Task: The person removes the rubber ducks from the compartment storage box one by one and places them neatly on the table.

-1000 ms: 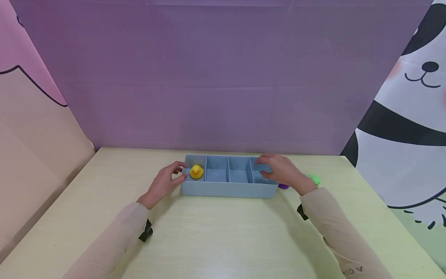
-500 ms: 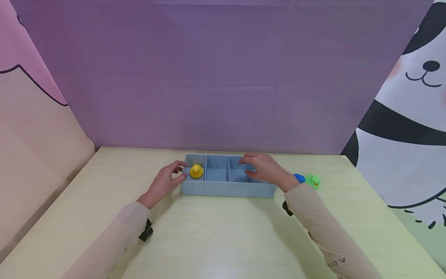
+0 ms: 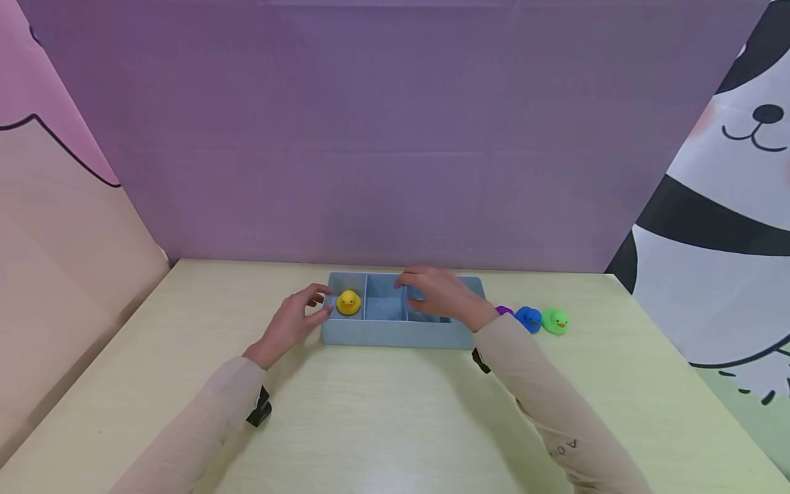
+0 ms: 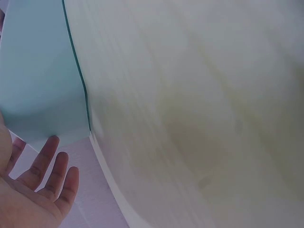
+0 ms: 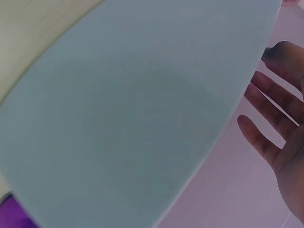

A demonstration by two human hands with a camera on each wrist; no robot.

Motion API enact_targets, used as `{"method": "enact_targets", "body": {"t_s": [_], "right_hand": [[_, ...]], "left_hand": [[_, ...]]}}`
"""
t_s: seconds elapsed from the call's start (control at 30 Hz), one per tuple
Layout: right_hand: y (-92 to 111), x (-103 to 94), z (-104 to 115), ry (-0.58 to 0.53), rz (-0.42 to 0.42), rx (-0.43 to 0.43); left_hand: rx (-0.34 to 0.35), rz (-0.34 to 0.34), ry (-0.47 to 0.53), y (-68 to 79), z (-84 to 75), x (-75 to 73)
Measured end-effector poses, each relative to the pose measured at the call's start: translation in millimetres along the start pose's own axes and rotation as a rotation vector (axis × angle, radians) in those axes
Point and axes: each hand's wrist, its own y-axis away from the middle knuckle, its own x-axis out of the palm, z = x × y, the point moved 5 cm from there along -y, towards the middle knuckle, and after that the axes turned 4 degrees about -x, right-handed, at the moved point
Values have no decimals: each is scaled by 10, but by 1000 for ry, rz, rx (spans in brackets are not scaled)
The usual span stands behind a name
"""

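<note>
A long light-blue box [image 3: 395, 335] with several compartments stands on the table. In its leftmost compartment sits a yellow toy duck [image 3: 348, 302]. My left hand [image 3: 290, 322] is at the box's left end, thumb and fingers spread apart and touching or very near the rim. Above the third compartment from the left hovers my right hand [image 3: 441, 296], palm down, with nothing visible between its fingers. The right wrist view shows the fingers [image 5: 280, 102] spread just past the box edge. My right hand and sleeve hide part of the box's right side.
Right of the box, a purple toy [image 3: 504, 311], mostly hidden by the sleeve, a blue duck [image 3: 529, 319] and a green duck [image 3: 555, 321] stand in a row on the table [image 3: 370, 425]. A purple backdrop [image 3: 395, 137] rises behind the table.
My right hand has moved left over the box, from the rightmost compartment to the third one, uncovering the blue and green ducks. My left hand and the yellow duck have stayed put.
</note>
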Motion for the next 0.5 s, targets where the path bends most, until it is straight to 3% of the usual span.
{"method": "enact_targets", "body": {"t_s": [0.5], "right_hand": [[-381,80,183,-21,81,5]], "left_hand": [[2,-6,-14,-14,30,-2]]}}
